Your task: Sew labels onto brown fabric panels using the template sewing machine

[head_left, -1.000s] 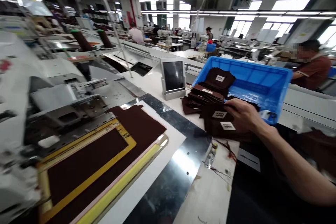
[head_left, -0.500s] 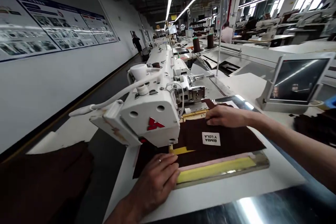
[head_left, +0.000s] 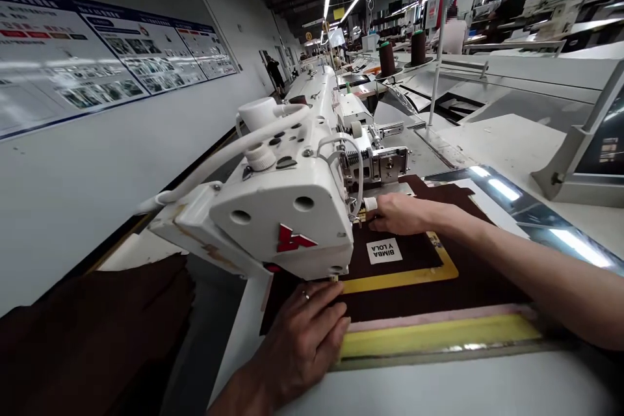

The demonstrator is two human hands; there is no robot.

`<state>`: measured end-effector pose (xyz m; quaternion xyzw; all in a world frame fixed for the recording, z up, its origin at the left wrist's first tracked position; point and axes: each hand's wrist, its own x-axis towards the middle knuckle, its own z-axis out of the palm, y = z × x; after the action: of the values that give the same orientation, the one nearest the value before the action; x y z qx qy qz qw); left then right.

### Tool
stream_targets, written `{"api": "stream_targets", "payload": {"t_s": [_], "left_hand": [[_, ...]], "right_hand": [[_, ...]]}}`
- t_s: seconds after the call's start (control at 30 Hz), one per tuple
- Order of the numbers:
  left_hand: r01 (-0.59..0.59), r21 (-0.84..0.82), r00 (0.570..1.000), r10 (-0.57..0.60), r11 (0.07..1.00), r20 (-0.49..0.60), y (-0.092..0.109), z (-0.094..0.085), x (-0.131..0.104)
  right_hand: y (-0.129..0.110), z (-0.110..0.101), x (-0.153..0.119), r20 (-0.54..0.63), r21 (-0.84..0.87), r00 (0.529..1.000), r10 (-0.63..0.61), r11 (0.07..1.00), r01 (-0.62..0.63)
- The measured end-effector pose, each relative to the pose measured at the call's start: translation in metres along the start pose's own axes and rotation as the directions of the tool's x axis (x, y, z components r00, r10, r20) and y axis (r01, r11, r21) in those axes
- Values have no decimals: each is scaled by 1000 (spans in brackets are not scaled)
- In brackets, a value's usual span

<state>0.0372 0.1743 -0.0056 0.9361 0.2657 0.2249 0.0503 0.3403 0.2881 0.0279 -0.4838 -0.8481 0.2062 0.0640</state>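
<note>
My left hand point(head_left: 305, 338) lies with fingers stretched over the brown fabric and the near edge of the template, just in front of the white sewing machine's head point(head_left: 287, 208). My right hand point(head_left: 400, 213) reaches beside the head, its fingers closed at the far edge of a dark brown fabric piece point(head_left: 414, 257); the fingertips are partly hidden. A white label point(head_left: 384, 251) reading "BIMBA Y LOLA", upside down to me, is on that piece. The piece lies within a yellow frame point(head_left: 409, 279) over a larger brown sheet point(head_left: 487, 286). A yellow strip point(head_left: 439, 337) runs along the template's near edge.
A dark brown pile of material point(head_left: 97, 338) is at the lower left. On the right stands a screen point(head_left: 599, 143). Brown thread cones point(head_left: 418, 49) and a metal pole point(head_left: 441, 45) rise behind the machine. Posters hang on the left wall point(head_left: 121, 58).
My right hand has moved the labelled brown piece left, toward the machine head, uncovering the yellow frame's right corner. My left hand stays by the head. The view has shifted closer to the machine.
</note>
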Motion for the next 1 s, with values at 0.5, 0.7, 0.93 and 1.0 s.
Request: {"api": "stream_targets", "payload": {"t_s": [0.5, 0.7, 0.93, 1.0], "left_hand": [[81, 17, 996, -82, 997, 37, -5, 5, 7], [71, 2, 997, -71, 997, 6, -9, 4, 5], [88, 39, 994, -85, 995, -64, -19, -1, -4], [92, 64, 994, -89, 994, -62, -24, -4, -6]], "right_hand": [[-47, 46, -43, -182, -160, 953, -241, 964, 213], [-54, 52, -29, -135, -163, 950, -281, 952, 258], [-49, 54, -24, -155, -167, 942, -298, 947, 273], [-49, 56, -23, -160, -178, 938, -306, 944, 278]]}}
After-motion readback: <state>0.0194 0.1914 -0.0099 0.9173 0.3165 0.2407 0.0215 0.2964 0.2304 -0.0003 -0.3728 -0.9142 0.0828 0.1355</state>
